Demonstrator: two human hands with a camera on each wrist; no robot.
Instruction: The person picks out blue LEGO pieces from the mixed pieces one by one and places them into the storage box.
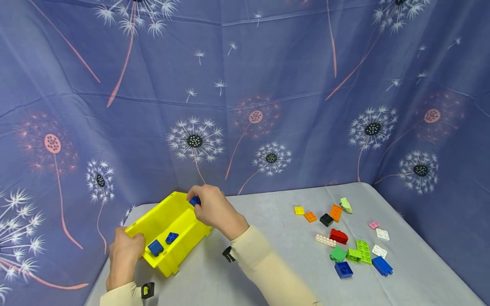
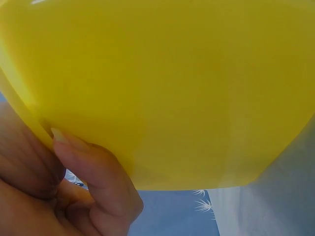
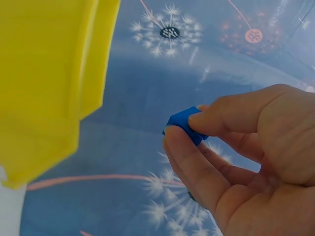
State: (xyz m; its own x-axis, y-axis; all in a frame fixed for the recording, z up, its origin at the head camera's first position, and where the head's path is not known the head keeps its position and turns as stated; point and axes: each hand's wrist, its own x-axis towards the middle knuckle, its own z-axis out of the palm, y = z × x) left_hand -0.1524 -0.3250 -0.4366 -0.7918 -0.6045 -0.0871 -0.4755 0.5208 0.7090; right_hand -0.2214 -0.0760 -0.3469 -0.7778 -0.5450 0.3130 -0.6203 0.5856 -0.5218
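Note:
A yellow plastic bin [image 1: 187, 244] stands tilted at the table's left side. My left hand [image 1: 125, 251] grips its near left rim; the left wrist view has the thumb and a finger [image 2: 98, 172] pinching the yellow wall. Inside the bin lie two blue toy bricks, one blocky brick [image 1: 155, 247] and one smaller brick [image 1: 171, 238]. Over the bin's far right end, my right hand [image 1: 214, 208] pinches a small blue brick [image 3: 184, 122] between thumb and fingertips. That brick is held clear of the bin's wall [image 3: 42, 73] in the right wrist view.
Several loose bricks lie on the right of the grey table [image 1: 275, 255], among them a red brick [image 1: 338, 236], a blue brick [image 1: 343, 270], another blue brick [image 1: 382, 266] and a lime plate [image 1: 363, 251]. A blue dandelion-print cloth [image 1: 245, 85] hangs behind the table.

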